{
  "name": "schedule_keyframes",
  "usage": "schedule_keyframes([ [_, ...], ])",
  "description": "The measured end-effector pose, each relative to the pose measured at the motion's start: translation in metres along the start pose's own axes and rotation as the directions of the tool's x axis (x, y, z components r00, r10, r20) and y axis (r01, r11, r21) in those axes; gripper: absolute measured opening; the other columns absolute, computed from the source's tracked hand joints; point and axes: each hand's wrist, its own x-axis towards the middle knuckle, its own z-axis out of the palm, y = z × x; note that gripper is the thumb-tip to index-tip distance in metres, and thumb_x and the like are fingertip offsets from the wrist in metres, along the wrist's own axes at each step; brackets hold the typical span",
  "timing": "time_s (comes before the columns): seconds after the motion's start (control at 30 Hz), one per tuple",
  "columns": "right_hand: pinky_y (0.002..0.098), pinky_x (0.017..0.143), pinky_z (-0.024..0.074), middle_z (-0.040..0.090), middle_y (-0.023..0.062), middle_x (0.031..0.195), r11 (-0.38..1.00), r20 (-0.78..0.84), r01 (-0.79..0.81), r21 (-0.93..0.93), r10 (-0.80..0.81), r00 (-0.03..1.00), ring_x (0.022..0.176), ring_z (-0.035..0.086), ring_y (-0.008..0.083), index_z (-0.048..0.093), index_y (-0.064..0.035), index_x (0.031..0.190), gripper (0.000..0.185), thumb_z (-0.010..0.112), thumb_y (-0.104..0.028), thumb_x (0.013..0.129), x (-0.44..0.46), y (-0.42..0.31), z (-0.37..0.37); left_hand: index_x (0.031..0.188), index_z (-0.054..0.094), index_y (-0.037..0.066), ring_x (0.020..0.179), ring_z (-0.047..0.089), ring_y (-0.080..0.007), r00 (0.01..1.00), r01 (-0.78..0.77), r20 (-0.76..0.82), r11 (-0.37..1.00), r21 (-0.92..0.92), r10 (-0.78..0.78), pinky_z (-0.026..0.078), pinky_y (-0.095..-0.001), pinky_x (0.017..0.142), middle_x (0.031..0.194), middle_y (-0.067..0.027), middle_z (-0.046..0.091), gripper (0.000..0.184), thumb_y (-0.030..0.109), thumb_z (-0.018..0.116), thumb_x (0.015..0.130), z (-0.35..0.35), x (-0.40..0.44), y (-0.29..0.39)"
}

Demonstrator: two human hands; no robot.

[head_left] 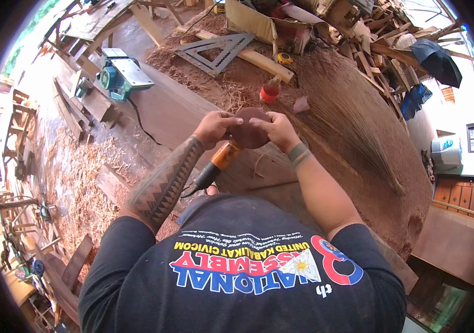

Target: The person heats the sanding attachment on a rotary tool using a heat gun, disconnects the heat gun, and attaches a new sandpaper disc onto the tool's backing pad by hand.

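Note:
A round reddish-brown sanding disc (246, 135) is between my two hands, over the head of an orange and black angle grinder (223, 158). My left hand (215, 127) is closed, its thumb and fingers pinching the disc's left edge. On the opposite edge my right hand (279, 131) grips too, its thumb lying across the disc's face. The grinder's body slants down toward my lap, with its cord trailing to the left. The disc covers the grinder's head, so I cannot tell whether the two are fastened together.
Beyond my hands stands a red-banded bottle (269, 91) on a dusty wooden slab (353, 133). A triangular square (215, 53), a yellow tape measure (285, 59) and a broom (359, 127) lie around it. Left is a teal power planer (123, 76); scrap wood (381, 50) is piled at upper right.

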Motion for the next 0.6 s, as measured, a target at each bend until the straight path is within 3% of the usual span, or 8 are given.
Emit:
schedule_keyframes([
  [0.03, 0.0314, 0.073, 0.0583, 0.079, 0.0104, 0.101, 0.993, 0.038, -0.085, 0.086, 0.082, 0.996, 0.086, 0.073, 0.0155, 0.076, 0.0079, 0.11, 0.05, 0.091, -0.035, 0.09, 0.002, -0.001, -0.006, 0.107, 0.076, -0.001, 0.074, 0.068, -0.0111, 1.0, 0.021, 0.018, 0.999, -0.045, -0.02, 0.058, -0.0287, 0.067, 0.092, -0.0044, 0.075, 0.026, 0.022, 0.083, 0.097, 0.002, -0.006, 0.006],
  [0.13, 0.0306, 0.071, 0.0561, 0.078, 0.0083, 0.1, 0.996, 0.019, -0.051, -0.07, 0.052, 0.998, 0.084, 0.071, 0.0141, 0.076, 0.0082, 0.111, 0.052, 0.092, -0.036, 0.089, 0.008, -0.009, -0.012, 0.108, 0.076, -0.001, 0.08, 0.073, -0.0136, 0.998, 0.037, 0.043, 0.999, 0.016, -0.037, 0.061, -0.0307, 0.071, 0.095, -0.0056, 0.076, 0.024, 0.022, 0.08, 0.1, 0.0, -0.002, 0.009],
  [0.17, 0.0282, 0.072, 0.056, 0.077, 0.0048, 0.097, 0.987, 0.002, -0.04, -0.157, 0.041, 0.999, 0.082, 0.07, 0.0103, 0.077, 0.0023, 0.108, 0.04, 0.09, -0.031, 0.092, 0.006, -0.009, -0.01, 0.109, 0.075, -0.001, 0.082, 0.075, -0.0149, 0.998, 0.034, 0.046, 0.997, 0.068, -0.037, 0.063, -0.0319, 0.073, 0.096, -0.0063, 0.076, 0.024, 0.022, 0.078, 0.101, -0.001, 0.0, 0.008],
  [0.27, 0.0294, 0.073, 0.0567, 0.077, 0.0053, 0.097, 0.971, 0.022, 0.058, -0.232, -0.054, 0.998, 0.083, 0.07, 0.0106, 0.077, 0.0029, 0.105, 0.04, 0.093, -0.03, 0.088, 0.012, -0.003, -0.001, 0.11, 0.076, -0.002, 0.081, 0.073, -0.0139, 0.999, 0.017, 0.041, 0.999, 0.041, -0.019, 0.061, -0.0315, 0.072, 0.095, -0.006, 0.076, 0.025, 0.021, 0.078, 0.101, 0.009, 0.003, 0.005],
  [0.37, 0.0328, 0.077, 0.0586, 0.08, 0.0096, 0.095, 0.924, -0.04, 0.074, -0.374, -0.096, 0.995, 0.084, 0.073, 0.0138, 0.079, 0.0058, 0.104, 0.045, 0.095, -0.031, 0.083, 0.007, -0.01, 0.001, 0.114, 0.075, -0.006, 0.083, 0.072, -0.0134, 0.993, -0.114, 0.005, 0.917, 0.382, 0.122, 0.06, -0.0323, 0.075, 0.097, -0.0062, 0.077, 0.029, 0.02, 0.078, 0.101, -0.004, 0.037, -0.021],
  [0.4, 0.0341, 0.078, 0.0591, 0.08, 0.0111, 0.093, 0.906, -0.057, 0.071, -0.417, -0.105, 0.993, 0.084, 0.074, 0.0152, 0.079, 0.0067, 0.104, 0.048, 0.095, -0.032, 0.081, 0.006, -0.009, 0.001, 0.115, 0.075, -0.006, 0.084, 0.072, -0.0135, 0.993, -0.109, 0.004, 0.907, 0.408, 0.117, 0.061, -0.0324, 0.076, 0.099, -0.0064, 0.077, 0.03, 0.02, 0.079, 0.101, -0.005, 0.038, -0.025],
  [0.47, 0.0342, 0.078, 0.0592, 0.08, 0.0111, 0.094, 0.914, -0.042, 0.076, -0.398, -0.101, 0.994, 0.084, 0.074, 0.0152, 0.079, 0.007, 0.104, 0.048, 0.095, -0.032, 0.082, 0.004, -0.005, -0.001, 0.117, 0.075, -0.008, 0.086, 0.073, -0.0136, 0.993, -0.109, 0.007, 0.88, 0.462, 0.119, 0.062, -0.0325, 0.078, 0.101, -0.0068, 0.077, 0.032, 0.02, 0.079, 0.101, -0.007, 0.043, -0.025],
  [0.6, 0.0335, 0.077, 0.0587, 0.079, 0.01, 0.096, 0.976, -0.031, 0.058, -0.208, -0.066, 0.997, 0.085, 0.072, 0.015, 0.077, 0.0067, 0.105, 0.049, 0.096, -0.034, 0.085, 0.004, 0.007, -0.006, 0.117, 0.074, -0.008, 0.085, 0.074, -0.0148, 0.998, -0.042, 0.046, 0.967, 0.251, 0.032, 0.062, -0.0329, 0.079, 0.105, -0.0083, 0.078, 0.034, 0.021, 0.081, 0.101, -0.004, 0.031, -0.016],
])
